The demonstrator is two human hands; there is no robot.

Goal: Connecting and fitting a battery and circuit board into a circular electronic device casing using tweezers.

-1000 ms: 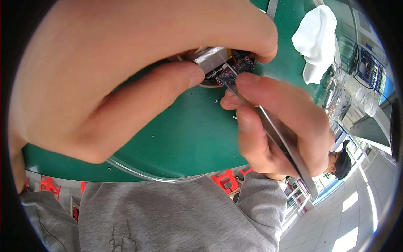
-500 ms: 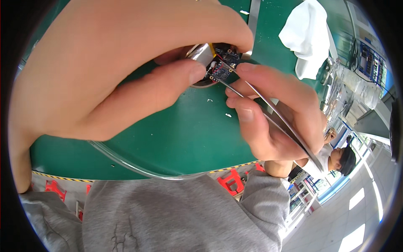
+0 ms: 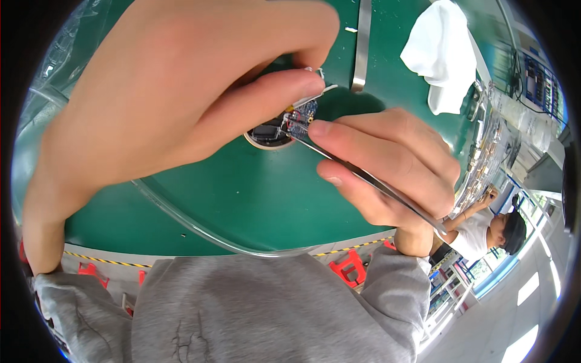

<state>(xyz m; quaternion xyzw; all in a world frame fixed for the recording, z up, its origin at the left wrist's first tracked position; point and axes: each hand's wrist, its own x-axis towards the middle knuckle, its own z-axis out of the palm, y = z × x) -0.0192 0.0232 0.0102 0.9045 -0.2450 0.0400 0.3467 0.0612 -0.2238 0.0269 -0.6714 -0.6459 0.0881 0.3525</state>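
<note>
My left hand point(image 3: 175, 91) is closed over a small round dark housing point(image 3: 270, 144) with a pale rim, held just above the green worktop. Its thumb presses a thin silver piece point(image 3: 316, 95), tilted nearly edge-on, that looks like a pouch battery. Beneath that piece shows a dark blue circuit board point(image 3: 304, 114) with fine red and white wires. Steel tweezers point(image 3: 378, 184) are gripped in my right hand point(image 3: 393, 160), their tips down among the wires at the board's edge. Whether the tips pinch a wire is too small to tell. Some left fingers are hidden.
A flat metal strip point(image 3: 361, 51) lies beyond the hands on the green worktop point(image 3: 242, 206). At the right rests a white cloth point(image 3: 440, 57). A clear tube point(image 3: 200, 231) curves along the near edge. Clear plastic point(image 3: 72, 45) lies far left. A co-worker point(image 3: 481, 236) sits at right.
Both hands and the housing have shifted left and slightly nearer. The silver piece has tipped up from showing its face to nearly edge-on. The tweezers' arms have drawn closer together.
</note>
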